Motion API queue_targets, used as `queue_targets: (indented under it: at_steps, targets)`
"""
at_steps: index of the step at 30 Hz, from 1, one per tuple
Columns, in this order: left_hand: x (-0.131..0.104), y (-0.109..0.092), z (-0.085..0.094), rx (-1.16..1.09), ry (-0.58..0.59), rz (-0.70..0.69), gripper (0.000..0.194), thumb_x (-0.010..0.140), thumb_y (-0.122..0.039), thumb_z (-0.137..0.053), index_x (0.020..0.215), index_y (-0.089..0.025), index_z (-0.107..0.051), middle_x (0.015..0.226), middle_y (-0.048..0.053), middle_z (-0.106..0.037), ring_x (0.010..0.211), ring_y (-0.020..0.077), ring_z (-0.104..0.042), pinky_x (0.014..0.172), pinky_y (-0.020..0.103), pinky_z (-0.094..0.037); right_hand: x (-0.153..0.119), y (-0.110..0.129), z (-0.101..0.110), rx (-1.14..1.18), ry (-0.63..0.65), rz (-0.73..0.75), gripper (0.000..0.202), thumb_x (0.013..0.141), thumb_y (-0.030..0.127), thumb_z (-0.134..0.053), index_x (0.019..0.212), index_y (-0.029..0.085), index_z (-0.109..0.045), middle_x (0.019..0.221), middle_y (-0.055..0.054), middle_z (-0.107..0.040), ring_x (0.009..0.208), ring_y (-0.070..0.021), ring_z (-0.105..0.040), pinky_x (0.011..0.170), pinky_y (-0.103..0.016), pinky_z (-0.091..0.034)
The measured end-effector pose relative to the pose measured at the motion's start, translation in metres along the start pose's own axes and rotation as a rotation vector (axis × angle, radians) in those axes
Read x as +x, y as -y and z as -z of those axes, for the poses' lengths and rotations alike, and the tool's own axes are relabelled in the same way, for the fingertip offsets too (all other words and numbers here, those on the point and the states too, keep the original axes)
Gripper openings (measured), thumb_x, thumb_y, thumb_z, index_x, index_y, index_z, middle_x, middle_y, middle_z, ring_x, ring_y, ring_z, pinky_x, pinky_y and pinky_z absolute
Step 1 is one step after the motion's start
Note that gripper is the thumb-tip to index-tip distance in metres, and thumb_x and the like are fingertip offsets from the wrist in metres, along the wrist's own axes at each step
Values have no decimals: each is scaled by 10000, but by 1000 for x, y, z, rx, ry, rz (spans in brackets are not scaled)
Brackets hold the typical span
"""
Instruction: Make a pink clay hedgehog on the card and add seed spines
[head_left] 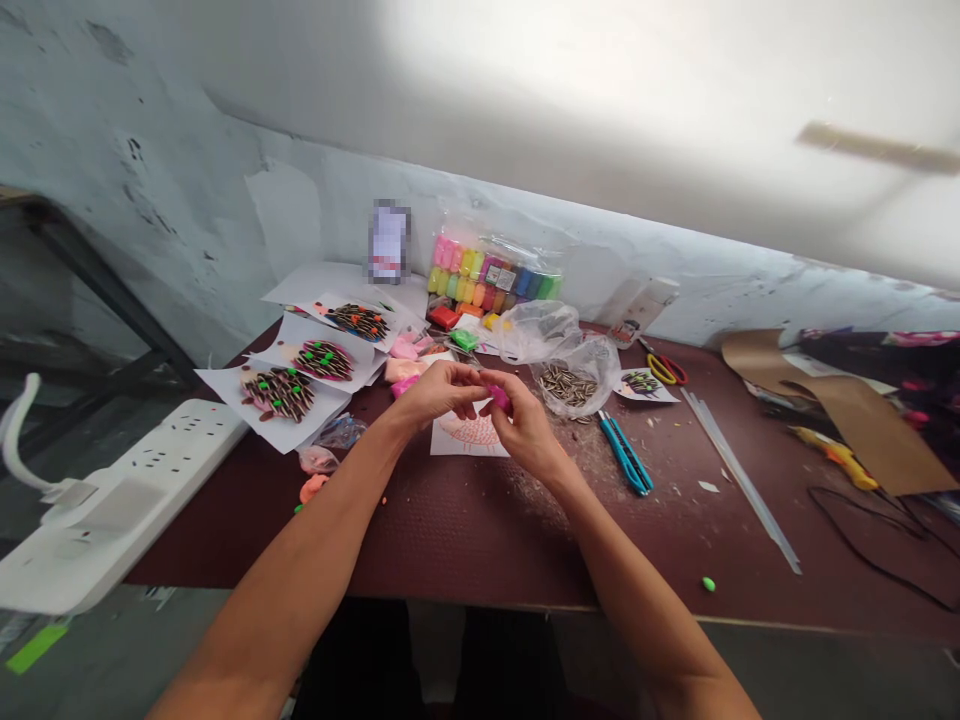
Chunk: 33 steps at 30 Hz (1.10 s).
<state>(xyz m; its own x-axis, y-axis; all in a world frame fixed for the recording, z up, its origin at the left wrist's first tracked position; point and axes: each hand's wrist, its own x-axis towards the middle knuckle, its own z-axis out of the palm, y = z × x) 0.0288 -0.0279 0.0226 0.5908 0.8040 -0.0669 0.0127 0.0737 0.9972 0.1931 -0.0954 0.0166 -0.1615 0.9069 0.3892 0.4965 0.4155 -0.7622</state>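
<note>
Head view shows the dark-red desk [450,545]; inward from its front edge, the left hand [447,391] is loosely curled, its hold unclear. Beside it the right hand [523,418], half-closed above a drawn-on sheet [469,442], grips a magenta lump [499,399].

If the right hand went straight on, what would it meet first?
Most likely the left hand, just ahead of the right hand; whether their fingers touch is unclear.

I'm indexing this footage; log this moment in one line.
right hand: holds magenta lump; left hand: close beside it; below: paper with orange drawing; nearby: teal cutter
</note>
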Motion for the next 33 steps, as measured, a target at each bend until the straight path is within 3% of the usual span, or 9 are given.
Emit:
queue_targets:
  at_steps: [4, 9, 16, 22, 27, 29, 33]
  targets:
    - [-3, -3, 1, -39, -28, 20, 325, 729, -381, -829, 815, -114, -665, 717, 43, -727, 510, 94, -641, 472, 178, -482, 0, 0, 3, 24, -83, -95, 357, 845, 143, -480, 1144, 217, -660, 1075, -65, -695, 880, -173, -651, 757, -309, -531]
    - [-4, -5, 2, -138, -23, 49, 375, 666, -369, -883, 848, -107, -686, 716, 46, -733, 544, 109, -657, 535, 220, -553, 0, 3, 2, 24, -136, -74, 234, 895, 277, -561, 1072, 218, -702, 982, -66, -699, 827, -173, -617, 736, -303, -495]
    - [-3, -3, 4, -177, -13, 52, 388, 621, -313, -916, 866, -115, -690, 707, 27, -722, 602, 125, -686, 639, 275, -604, -1, 7, 2, -20, -162, -104, 202, 872, 303, -574, 968, 209, -724, 803, -28, -679, 707, -159, -573, 679, -284, -450]
    - [-2, -4, -3, -95, -54, -17, 241, 716, -234, -821, 907, -108, -744, 669, 29, -723, 563, 120, -672, 585, 242, -581, -1, 5, 2, -78, -150, -121, 219, 877, 383, -587, 817, 212, -709, 659, -1, -587, 617, -144, -495, 601, -273, -366]
    - [1, -6, -11, 38, -153, -47, 54, 744, -74, -708, 789, -98, -726, 568, -6, -670, 501, 91, -638, 518, 187, -537, 0, 8, 6, -117, -134, -186, 223, 840, 378, -607, 705, 208, -653, 554, 35, -475, 548, -117, -406, 550, -260, -305]
    - [2, -6, -10, 72, -205, -46, 63, 745, -47, -690, 779, -96, -711, 547, -16, -652, 485, 89, -627, 505, 184, -528, 1, 12, 9, 10, -86, -219, 226, 812, 392, -629, 681, 208, -627, 547, 41, -469, 528, -107, -389, 529, -253, -306]
    - [0, -7, -4, 31, -255, -39, 48, 782, -114, -706, 825, -92, -701, 599, -4, -667, 486, 90, -621, 502, 199, -531, 5, 20, 14, 524, -47, -301, 200, 783, 417, -621, 765, 219, -594, 669, 29, -579, 496, -87, -418, 485, -238, -341]
